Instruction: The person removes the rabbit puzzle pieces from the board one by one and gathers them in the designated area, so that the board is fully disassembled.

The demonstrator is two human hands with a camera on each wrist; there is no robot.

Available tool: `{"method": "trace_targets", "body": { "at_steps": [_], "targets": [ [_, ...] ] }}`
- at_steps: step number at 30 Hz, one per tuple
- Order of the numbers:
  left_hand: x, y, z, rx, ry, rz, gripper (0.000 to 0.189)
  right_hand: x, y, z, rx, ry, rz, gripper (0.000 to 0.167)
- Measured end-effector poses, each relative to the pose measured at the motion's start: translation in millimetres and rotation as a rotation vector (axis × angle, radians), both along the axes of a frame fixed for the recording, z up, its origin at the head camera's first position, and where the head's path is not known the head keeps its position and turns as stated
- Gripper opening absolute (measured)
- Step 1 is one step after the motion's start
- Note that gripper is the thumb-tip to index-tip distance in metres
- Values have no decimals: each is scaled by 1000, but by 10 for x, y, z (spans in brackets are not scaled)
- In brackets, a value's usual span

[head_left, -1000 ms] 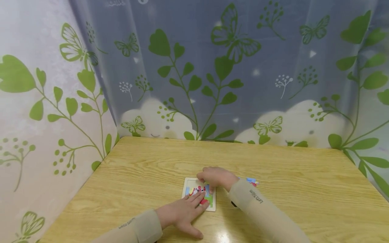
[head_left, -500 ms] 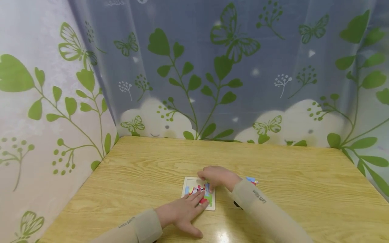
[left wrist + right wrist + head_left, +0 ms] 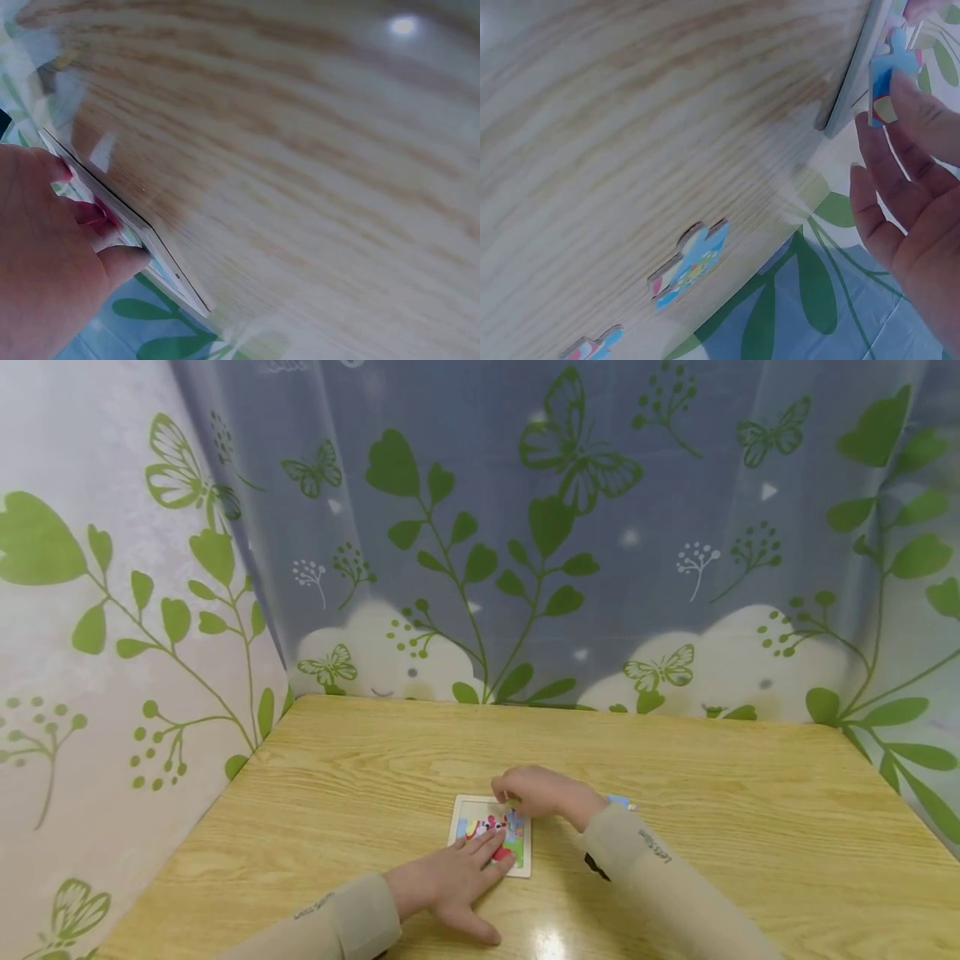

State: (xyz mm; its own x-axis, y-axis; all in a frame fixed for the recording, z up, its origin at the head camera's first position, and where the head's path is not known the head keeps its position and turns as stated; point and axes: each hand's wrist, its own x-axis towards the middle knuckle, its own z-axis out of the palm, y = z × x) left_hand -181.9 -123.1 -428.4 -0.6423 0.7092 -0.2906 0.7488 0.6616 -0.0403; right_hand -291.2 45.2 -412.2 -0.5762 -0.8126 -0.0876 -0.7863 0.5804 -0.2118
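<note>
A square puzzle tray (image 3: 528,863) with a pale rim lies on the table, partly filled with a picture in red, blue and green. My left hand (image 3: 459,878) rests on its lower part with fingers spread, hiding some of the picture. Over the tray's far right corner is my right hand (image 3: 546,795). In the right wrist view, its thumb and fingers pinch a blue jigsaw piece (image 3: 883,79) with a yellow and red patch. That piece is held close to the tray's edge.
Two loose jigsaw pieces show in the right wrist view, one nearer (image 3: 690,264) and one at the lower edge (image 3: 594,345). In the head view a blue piece (image 3: 621,801) peeks out beyond the right sleeve. A patterned curtain (image 3: 495,527) hangs behind the wooden table (image 3: 360,777).
My right hand and forearm have shifted slightly to the right, and the sleeve now covers more of the loose piece beside it. My left hand stays in place on the tray.
</note>
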Motion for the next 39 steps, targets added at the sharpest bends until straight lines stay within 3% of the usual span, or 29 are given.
{"method": "trace_targets", "body": {
  "at_steps": [14, 26, 35, 39],
  "targets": [
    [-21, 10, -5, 6, -21, 4, 90, -33, 120, 28, -177, -138, 8, 16],
    [-8, 17, -15, -13, 21, 3, 91, 9, 265, 89, -233, -149, 6, 14],
    [-31, 32, 4, -6, -14, 22, 87, 14, 448, 136, -271, -132, 19, 10],
    [-37, 38, -4, 5, -24, 32, 84, 24, 562, 153, -304, -166, 11, 8]
  ]
}}
